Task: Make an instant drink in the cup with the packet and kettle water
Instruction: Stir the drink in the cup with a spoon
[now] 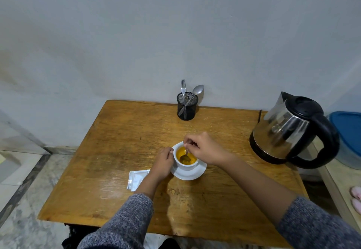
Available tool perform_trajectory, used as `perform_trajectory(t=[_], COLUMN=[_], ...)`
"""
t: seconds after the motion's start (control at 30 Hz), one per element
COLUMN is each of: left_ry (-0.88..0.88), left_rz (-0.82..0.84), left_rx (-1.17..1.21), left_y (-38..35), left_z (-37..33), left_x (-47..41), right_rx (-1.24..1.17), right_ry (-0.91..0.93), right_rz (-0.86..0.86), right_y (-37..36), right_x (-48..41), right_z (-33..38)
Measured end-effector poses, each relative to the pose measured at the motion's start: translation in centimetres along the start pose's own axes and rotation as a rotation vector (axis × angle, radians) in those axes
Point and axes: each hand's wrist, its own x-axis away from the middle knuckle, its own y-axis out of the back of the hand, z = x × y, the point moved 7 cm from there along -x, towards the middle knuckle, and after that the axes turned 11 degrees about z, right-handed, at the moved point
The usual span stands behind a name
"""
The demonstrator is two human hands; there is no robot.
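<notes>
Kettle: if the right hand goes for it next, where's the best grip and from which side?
Grip the black loop handle on the kettle, coming from the person's right. The handle faces right and toward the person, while the spout points away toward the wall, and the steel body is probably hot. The right hand now holds the stirring spoon, so it would have to let go first.

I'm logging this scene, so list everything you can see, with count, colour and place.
table: one, brown wood, against wall
cup: one, white, on saucer, holds yellow drink
saucer: one, white, table centre
spoon: one, metal, in cup
packet: one, silver, left of saucer
kettle: one, steel and black, table right
holder: one, black mesh, table back, holds fork and spoon
left hand: steadies cup
right hand: holds spoon
</notes>
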Motion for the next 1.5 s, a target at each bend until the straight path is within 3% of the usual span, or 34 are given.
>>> perform_trajectory(t=[0.2,0.43,0.77,1.03,1.27,1.5], left_ry=[0.006,0.029,0.034,0.044,0.035,0.033], left_rz=[0.007,0.002,-0.024,-0.024,-0.023,-0.055], left_rx=[0.005,0.005,0.018,0.026,0.020,0.007], left_y=[0.0,-0.1,-0.2,-0.4,-0.3,-0.4], left_z=[0.1,0.5,0.7,1.0,0.7,0.8], left_x=[0.0,-0.1,-0.2,-0.3,-0.3,-0.5], right_rx=[-0.004,0.145,-0.122,0.031,0.075,0.103], right_ry=[-0.051,-0.035,-0.037,-0.028,0.074,0.244], right_rz=[-0.081,0.011,-0.075,-0.068,0.037,0.018], right_y=[0.5,1.0,0.0,0.3,-0.3,1.2], right_x=[-0.2,0.2,-0.3,0.3,1.2,3.0], right_z=[-0.7,-0.5,-0.8,-1.1,-0.6,0.0])
